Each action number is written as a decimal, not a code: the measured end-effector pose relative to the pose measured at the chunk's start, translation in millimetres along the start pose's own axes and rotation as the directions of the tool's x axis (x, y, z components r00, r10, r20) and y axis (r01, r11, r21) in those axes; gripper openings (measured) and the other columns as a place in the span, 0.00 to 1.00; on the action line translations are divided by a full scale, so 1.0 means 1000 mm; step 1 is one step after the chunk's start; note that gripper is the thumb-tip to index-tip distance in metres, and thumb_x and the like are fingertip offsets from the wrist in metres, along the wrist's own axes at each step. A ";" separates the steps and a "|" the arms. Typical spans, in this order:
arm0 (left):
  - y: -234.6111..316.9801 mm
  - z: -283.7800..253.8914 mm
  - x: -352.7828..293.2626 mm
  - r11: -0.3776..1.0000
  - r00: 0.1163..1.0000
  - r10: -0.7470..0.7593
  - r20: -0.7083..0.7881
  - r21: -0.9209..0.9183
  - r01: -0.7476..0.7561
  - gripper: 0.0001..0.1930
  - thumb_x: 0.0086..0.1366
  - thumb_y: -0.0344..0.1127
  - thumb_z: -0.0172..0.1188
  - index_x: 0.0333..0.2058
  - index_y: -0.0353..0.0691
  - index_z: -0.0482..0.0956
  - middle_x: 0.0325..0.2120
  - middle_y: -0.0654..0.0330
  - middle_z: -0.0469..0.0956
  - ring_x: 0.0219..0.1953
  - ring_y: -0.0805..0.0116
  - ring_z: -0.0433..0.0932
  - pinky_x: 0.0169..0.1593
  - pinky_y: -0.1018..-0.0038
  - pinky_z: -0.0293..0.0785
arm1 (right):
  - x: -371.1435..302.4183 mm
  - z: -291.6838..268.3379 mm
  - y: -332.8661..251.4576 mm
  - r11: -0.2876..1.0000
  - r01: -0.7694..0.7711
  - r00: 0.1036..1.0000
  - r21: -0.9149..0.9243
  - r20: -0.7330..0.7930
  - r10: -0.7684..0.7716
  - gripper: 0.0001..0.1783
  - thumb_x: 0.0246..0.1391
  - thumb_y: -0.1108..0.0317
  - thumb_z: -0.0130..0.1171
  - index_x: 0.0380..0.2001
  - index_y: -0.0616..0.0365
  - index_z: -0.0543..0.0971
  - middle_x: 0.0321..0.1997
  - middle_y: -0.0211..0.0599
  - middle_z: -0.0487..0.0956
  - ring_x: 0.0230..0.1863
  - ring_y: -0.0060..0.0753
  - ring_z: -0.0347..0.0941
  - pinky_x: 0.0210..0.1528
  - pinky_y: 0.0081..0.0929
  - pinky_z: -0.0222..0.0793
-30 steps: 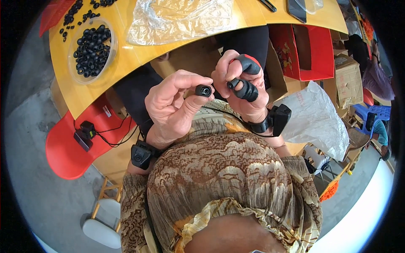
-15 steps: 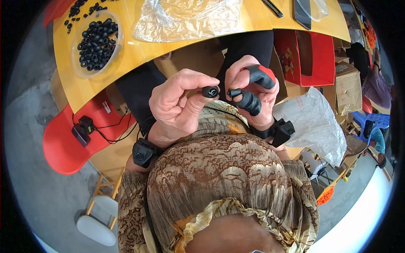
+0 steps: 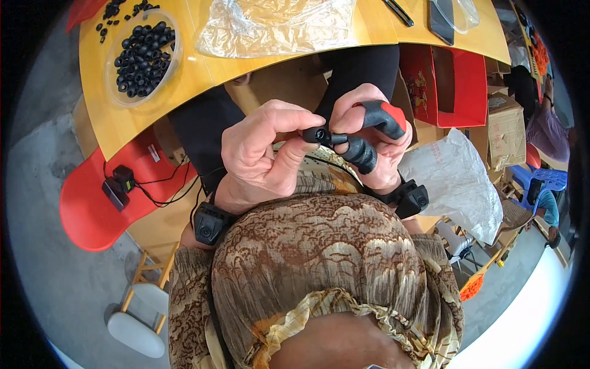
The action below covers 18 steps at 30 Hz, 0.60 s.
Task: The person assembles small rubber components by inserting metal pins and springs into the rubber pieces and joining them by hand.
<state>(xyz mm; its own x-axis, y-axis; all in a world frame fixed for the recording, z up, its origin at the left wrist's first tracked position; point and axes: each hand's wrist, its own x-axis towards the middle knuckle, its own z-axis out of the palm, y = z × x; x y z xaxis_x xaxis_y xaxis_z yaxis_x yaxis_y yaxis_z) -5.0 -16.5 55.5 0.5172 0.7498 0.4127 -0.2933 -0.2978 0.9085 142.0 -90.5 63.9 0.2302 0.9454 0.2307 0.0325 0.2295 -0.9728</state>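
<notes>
Where both hands are raised above the lap, two small black parts are presented nearly end to end.

Item one: black barrel-shaped part (image 3: 313, 134). Pinched between thumb and forefinger of the left hand (image 3: 261, 150), the remaining fingers being curled. Its long axis is laid roughly across the view, tipped upward; its round, hollow mouth is turned to the right and toward the camera.

Item two: short black tube (image 3: 338, 139). Pinched at the fingertips of the right hand (image 3: 382, 147). Its long axis is also set across the view, close to level, and its left end is pointed at the barrel-shaped part. The two are seen just beside each other; whether contact is made cannot be told.

Fittings: a black-and-red finger cover (image 3: 384, 117) and a plain black finger cover (image 3: 359, 155) are worn on the right hand. A black camera (image 3: 212, 222) is strapped to the left wrist.

Surroundings: on the yellow table (image 3: 196, 79), ahead and to the left, a clear round tub (image 3: 110, 80) is filled with black pieces (image 3: 144, 58). A clear plastic bag (image 3: 276, 27) is laid flat nearby.
</notes>
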 end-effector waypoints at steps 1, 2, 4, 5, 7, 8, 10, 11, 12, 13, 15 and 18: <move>0.002 0.000 0.001 1.000 1.000 -0.002 0.003 0.016 0.002 0.06 0.52 0.21 0.58 0.30 0.29 0.74 0.23 0.56 0.74 0.23 0.75 0.72 0.26 0.85 0.68 | 0.000 0.001 -0.001 1.000 -0.003 1.000 -0.009 -0.018 0.003 0.10 0.31 0.76 0.65 0.23 0.59 0.78 0.30 0.33 0.73 0.25 0.21 0.67 0.26 0.15 0.60; 0.003 0.000 0.001 0.999 1.000 -0.005 0.005 0.033 0.005 0.06 0.52 0.20 0.58 0.30 0.30 0.74 0.23 0.56 0.74 0.23 0.75 0.73 0.26 0.84 0.68 | -0.001 0.002 -0.002 1.000 -0.007 0.999 -0.017 -0.035 0.006 0.09 0.31 0.76 0.65 0.23 0.59 0.78 0.30 0.32 0.73 0.25 0.20 0.67 0.26 0.15 0.60; 0.004 0.001 0.001 0.999 1.000 -0.004 0.001 0.054 0.004 0.06 0.51 0.19 0.58 0.30 0.30 0.74 0.23 0.56 0.74 0.23 0.74 0.73 0.26 0.84 0.68 | 0.000 -0.002 -0.001 0.998 0.034 0.999 -0.059 -0.013 -0.035 0.09 0.31 0.77 0.64 0.23 0.59 0.78 0.30 0.33 0.73 0.24 0.20 0.67 0.25 0.15 0.60; 0.005 0.001 0.000 0.997 1.000 -0.004 -0.003 0.076 0.004 0.06 0.51 0.19 0.58 0.30 0.30 0.74 0.23 0.56 0.74 0.23 0.74 0.73 0.25 0.84 0.68 | 0.000 -0.003 -0.001 0.992 0.076 0.997 -0.100 0.011 -0.075 0.09 0.30 0.77 0.63 0.23 0.59 0.78 0.30 0.33 0.74 0.24 0.20 0.67 0.24 0.15 0.60; 0.005 0.001 0.000 0.995 1.000 0.005 -0.004 0.099 -0.005 0.07 0.50 0.18 0.58 0.30 0.31 0.74 0.23 0.56 0.74 0.23 0.73 0.73 0.25 0.83 0.69 | 0.001 -0.004 -0.005 0.978 0.098 0.995 -0.186 0.024 -0.095 0.10 0.30 0.78 0.62 0.23 0.60 0.78 0.30 0.33 0.74 0.24 0.21 0.67 0.24 0.15 0.61; 0.005 0.001 0.001 0.993 1.000 0.014 -0.004 0.118 -0.014 0.07 0.50 0.18 0.58 0.30 0.31 0.74 0.23 0.56 0.74 0.22 0.72 0.73 0.25 0.83 0.69 | 0.002 -0.004 -0.008 0.955 0.119 0.993 -0.273 0.039 -0.113 0.10 0.29 0.78 0.61 0.23 0.60 0.78 0.30 0.33 0.74 0.24 0.21 0.68 0.24 0.15 0.61; 0.003 0.002 0.001 0.990 0.999 0.033 -0.008 0.140 -0.032 0.07 0.49 0.18 0.58 0.30 0.32 0.74 0.23 0.56 0.74 0.22 0.72 0.73 0.25 0.83 0.69 | 0.003 -0.004 -0.010 0.942 0.141 0.990 -0.303 0.042 -0.135 0.10 0.29 0.78 0.61 0.23 0.60 0.78 0.29 0.34 0.74 0.24 0.22 0.68 0.24 0.15 0.62; 0.002 0.002 0.001 0.985 0.999 0.053 -0.012 0.165 -0.050 0.08 0.49 0.18 0.57 0.30 0.32 0.74 0.23 0.56 0.74 0.22 0.71 0.74 0.25 0.82 0.69 | 0.003 -0.004 -0.010 0.930 0.165 0.986 -0.329 0.047 -0.158 0.11 0.28 0.78 0.61 0.23 0.61 0.78 0.29 0.34 0.74 0.24 0.22 0.68 0.24 0.16 0.62; 0.002 0.002 0.001 0.985 0.999 0.052 -0.011 0.165 -0.050 0.08 0.49 0.18 0.57 0.30 0.32 0.74 0.23 0.56 0.74 0.22 0.71 0.74 0.25 0.82 0.69 | 0.003 -0.004 -0.009 0.930 0.164 0.986 -0.328 0.046 -0.158 0.11 0.28 0.78 0.61 0.23 0.61 0.78 0.29 0.34 0.74 0.24 0.22 0.68 0.24 0.16 0.62; 0.001 0.002 0.001 0.984 0.998 0.058 -0.008 0.171 -0.056 0.08 0.49 0.18 0.57 0.30 0.32 0.74 0.23 0.55 0.74 0.22 0.70 0.74 0.25 0.82 0.69 | 0.002 -0.004 -0.009 0.934 0.161 0.987 -0.319 0.043 -0.156 0.11 0.28 0.78 0.61 0.24 0.61 0.78 0.29 0.35 0.74 0.23 0.23 0.69 0.24 0.16 0.63; 0.001 0.002 0.001 0.983 0.998 0.063 -0.005 0.174 -0.061 0.08 0.49 0.18 0.57 0.30 0.32 0.74 0.23 0.55 0.74 0.22 0.69 0.74 0.25 0.82 0.69 | 0.002 -0.004 -0.009 0.937 0.157 0.988 -0.312 0.038 -0.152 0.11 0.29 0.78 0.60 0.24 0.62 0.78 0.29 0.36 0.74 0.23 0.24 0.69 0.24 0.16 0.63; 0.001 0.001 0.001 0.978 0.998 0.068 -0.005 0.196 -0.066 0.07 0.49 0.18 0.57 0.30 0.32 0.74 0.23 0.55 0.74 0.23 0.68 0.74 0.25 0.81 0.69 | 0.003 -0.002 -0.010 0.946 0.184 0.983 -0.268 0.033 -0.182 0.11 0.29 0.78 0.60 0.24 0.63 0.78 0.28 0.38 0.74 0.24 0.25 0.69 0.24 0.17 0.64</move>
<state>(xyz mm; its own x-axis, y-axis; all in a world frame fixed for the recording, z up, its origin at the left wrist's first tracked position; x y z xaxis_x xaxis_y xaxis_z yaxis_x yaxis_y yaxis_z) -4.2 -16.7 56.5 0.4924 0.7304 0.4733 -0.1630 -0.4567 0.8745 144.7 -90.4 74.1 0.1886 0.8948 0.4047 0.3341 0.3290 -0.8833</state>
